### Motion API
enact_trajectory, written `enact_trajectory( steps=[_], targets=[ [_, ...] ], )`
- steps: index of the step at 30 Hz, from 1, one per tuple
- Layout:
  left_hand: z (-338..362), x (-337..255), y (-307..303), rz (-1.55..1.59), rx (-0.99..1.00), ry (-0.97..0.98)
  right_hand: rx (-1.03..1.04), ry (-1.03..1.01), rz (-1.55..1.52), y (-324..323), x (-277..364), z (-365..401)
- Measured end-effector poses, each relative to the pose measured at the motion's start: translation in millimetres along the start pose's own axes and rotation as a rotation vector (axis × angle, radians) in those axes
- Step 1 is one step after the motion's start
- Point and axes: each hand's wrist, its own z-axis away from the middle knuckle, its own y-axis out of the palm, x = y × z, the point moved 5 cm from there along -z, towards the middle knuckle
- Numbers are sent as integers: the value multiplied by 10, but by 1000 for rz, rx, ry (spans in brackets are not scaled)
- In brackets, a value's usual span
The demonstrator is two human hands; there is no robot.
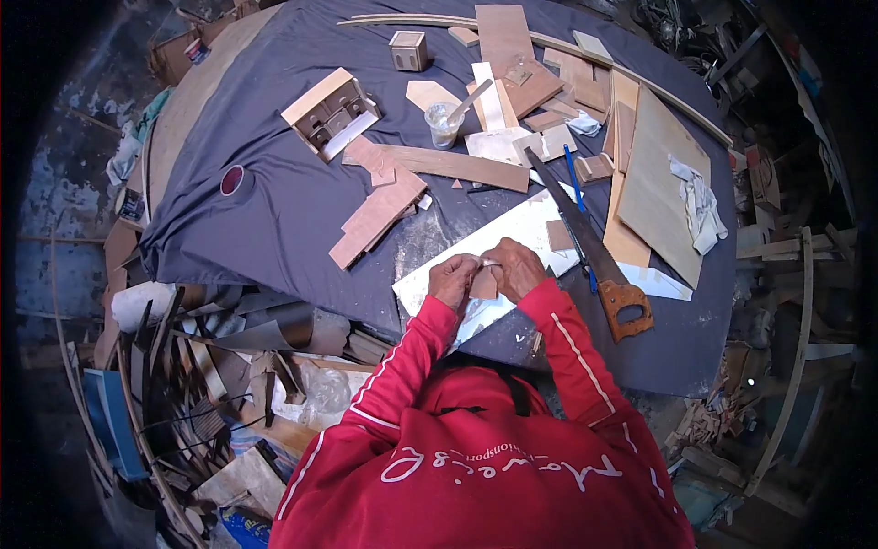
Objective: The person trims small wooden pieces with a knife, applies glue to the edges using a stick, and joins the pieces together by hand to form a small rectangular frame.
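Both hands meet over a white board (pixel 430 272) near the table's front edge. My left hand (pixel 453 279) has its fingers closed at a small brown wood piece (pixel 485 284). On the other side of that piece, my right hand (pixel 514 268) is curled, its fingertips pinched together close to the left ones. Something small and pale shows between the fingertips, too small to make out. A brown square (pixel 559 235) lies on the white board beside my right hand. The handsaw (pixel 585 229) rests diagonally to the right, its wooden handle towards me.
A cup (pixel 444 126) with a stick stands beyond the hands. Wood strips (pixel 457 166) and a large panel (pixel 666 183) lie around. A small wooden cabinet (pixel 332 114), a wooden box (pixel 408 51), a round container (pixel 235 180) and a white cloth (pixel 697 206) are on the dark-covered table (pixel 283 220).
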Motion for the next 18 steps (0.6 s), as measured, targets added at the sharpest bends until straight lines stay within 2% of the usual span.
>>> enact_trajectory(
  steps=[1,5,8,13,18],
  targets=[
    [10,-23,4,31,4,3,-45,5,-60,-68,44,1],
    [86,-249,96,99,8,54,-215,255,-480,-88,-89,199],
    [27,-264,80,133,43,97,-7,439,-541,204,-347,347],
    [10,-219,121,181,50,96,-15,604,-886,320,-135,374],
    [-26,-202,99,142,99,46,-91,601,-885,305,-198,393]
  ],
)
